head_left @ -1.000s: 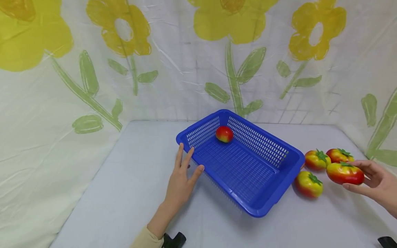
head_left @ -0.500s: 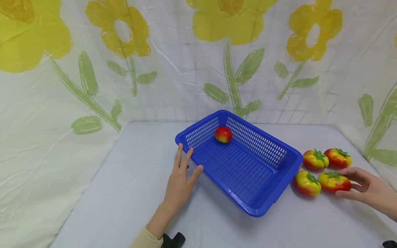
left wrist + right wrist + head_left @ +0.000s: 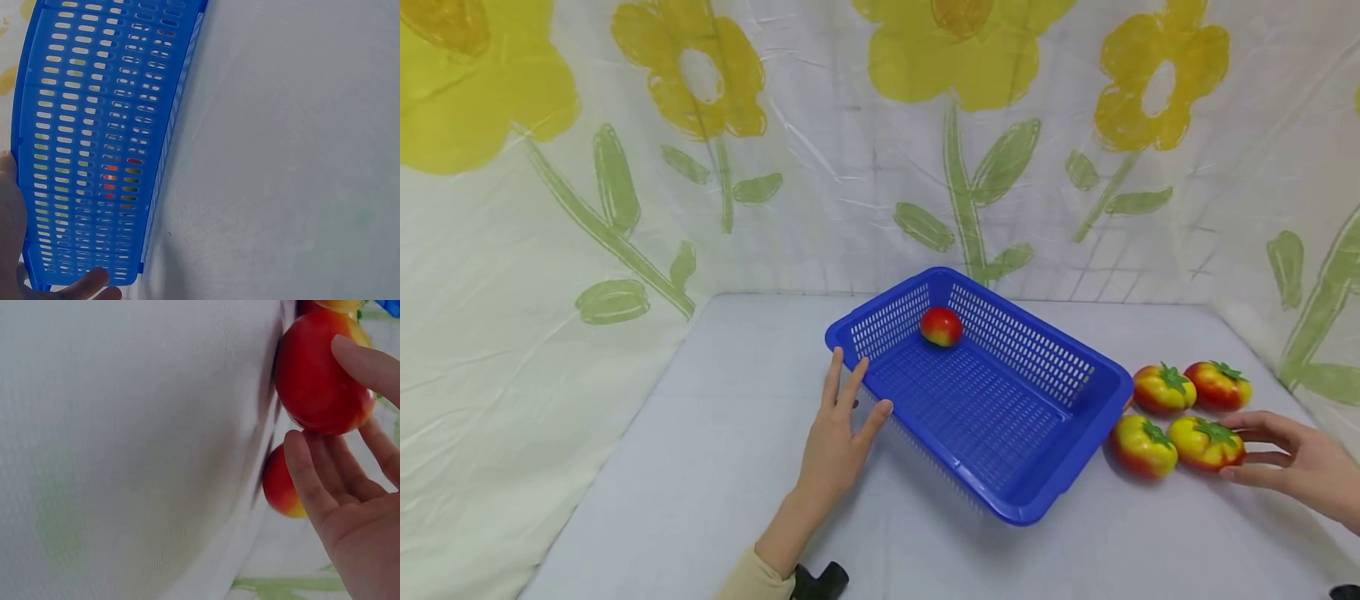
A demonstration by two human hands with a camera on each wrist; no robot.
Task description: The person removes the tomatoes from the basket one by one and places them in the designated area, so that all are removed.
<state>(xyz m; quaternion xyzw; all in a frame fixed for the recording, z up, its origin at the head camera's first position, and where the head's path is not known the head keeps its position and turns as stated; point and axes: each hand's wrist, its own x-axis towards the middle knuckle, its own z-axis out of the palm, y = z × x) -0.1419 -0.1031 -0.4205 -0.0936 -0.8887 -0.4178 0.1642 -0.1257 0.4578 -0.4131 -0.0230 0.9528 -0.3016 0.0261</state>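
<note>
My left hand (image 3: 835, 450) reaches to the blue plastic basket (image 3: 1026, 510), its fingers spread and extended against the rim. In the left wrist view, fingertips (image 3: 94, 282) show beside the basket's perforated side. One red tomato (image 3: 941, 326) lies inside, at the back left. My right hand (image 3: 1292, 458) is at a red-and-yellow tomato (image 3: 1202, 443) on the table, right of the basket. In the right wrist view its thumb overlaps that tomato (image 3: 322, 375), while the other fingers extend loosely beneath it. Contact there is hard to judge.
Beside it on the table are a tomato (image 3: 1142, 447) on the left and two behind, one nearer (image 3: 1163, 388) and one farther right (image 3: 1217, 386). Another is mostly hidden behind the basket's right corner. A flower-printed sheet (image 3: 850, 167) hangs behind the white table (image 3: 737, 417).
My right hand has lowered its tomato leftward onto the table beside the others. That tomato has since tipped so its leafy top shows more. My left hand and the basket are unmoved.
</note>
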